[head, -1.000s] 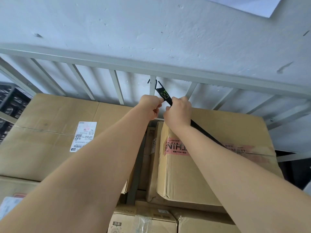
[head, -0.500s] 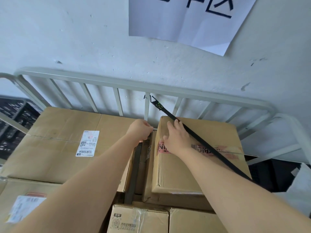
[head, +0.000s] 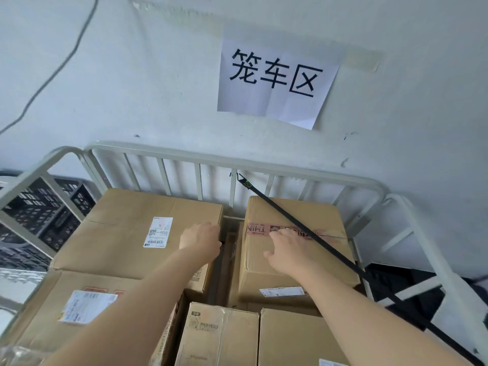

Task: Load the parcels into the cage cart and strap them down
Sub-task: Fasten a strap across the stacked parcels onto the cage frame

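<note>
Several cardboard parcels fill the grey cage cart (head: 290, 169). A black strap (head: 298, 221) is hooked on the cart's back rail and runs diagonally down to the right over the right top parcel (head: 298, 207). My right hand (head: 287, 249) rests flat with spread fingers on that parcel, just left of the strap and apart from it. My left hand (head: 200, 240) hovers with loosely curled fingers over the right edge of the left top parcel (head: 132, 215), holding nothing.
A white wall with a paper sign (head: 274, 80) stands right behind the cart. Black crates (head: 39, 215) are stacked beyond the cart's left side. Lower parcels (head: 219, 334) lie at the front. A narrow gap separates the two top parcels.
Both hands let go of the strap near its hook and drew back toward me. The strap stays hooked on the rail. My view rose, showing the wall sign.
</note>
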Demonstrator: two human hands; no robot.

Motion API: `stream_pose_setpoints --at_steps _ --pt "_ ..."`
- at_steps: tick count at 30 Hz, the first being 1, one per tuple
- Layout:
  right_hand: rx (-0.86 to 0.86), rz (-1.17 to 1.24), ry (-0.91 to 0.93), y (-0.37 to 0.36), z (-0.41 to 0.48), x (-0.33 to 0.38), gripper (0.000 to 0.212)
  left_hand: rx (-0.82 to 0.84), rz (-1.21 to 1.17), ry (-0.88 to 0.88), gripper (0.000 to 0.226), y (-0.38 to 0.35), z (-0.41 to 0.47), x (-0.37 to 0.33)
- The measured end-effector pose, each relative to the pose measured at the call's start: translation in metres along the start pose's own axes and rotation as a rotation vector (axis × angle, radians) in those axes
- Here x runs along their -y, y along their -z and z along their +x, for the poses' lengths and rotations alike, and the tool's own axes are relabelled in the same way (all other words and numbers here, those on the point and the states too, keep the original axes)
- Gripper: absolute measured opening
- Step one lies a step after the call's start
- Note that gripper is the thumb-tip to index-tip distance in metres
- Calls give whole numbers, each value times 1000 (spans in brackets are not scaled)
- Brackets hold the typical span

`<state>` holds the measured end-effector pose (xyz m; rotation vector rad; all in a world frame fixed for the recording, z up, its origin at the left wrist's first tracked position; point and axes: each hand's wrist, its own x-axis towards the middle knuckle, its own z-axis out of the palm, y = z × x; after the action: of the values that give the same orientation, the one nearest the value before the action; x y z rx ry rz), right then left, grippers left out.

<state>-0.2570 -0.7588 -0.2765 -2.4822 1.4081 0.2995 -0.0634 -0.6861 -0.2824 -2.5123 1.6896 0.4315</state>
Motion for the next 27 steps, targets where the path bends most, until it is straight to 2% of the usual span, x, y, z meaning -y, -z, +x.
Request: stream_pose_setpoints --at_steps 7,15,27 --pt "12 -67 132 12 -89 12 53 -93 39 98 32 10 -117 7" --pt "-30 -136 342 18 -179 59 53 -166 76 245 28 15 -251 41" --pt "-66 -266 610 11 -226 216 47 -243 6 526 18 22 -398 172"
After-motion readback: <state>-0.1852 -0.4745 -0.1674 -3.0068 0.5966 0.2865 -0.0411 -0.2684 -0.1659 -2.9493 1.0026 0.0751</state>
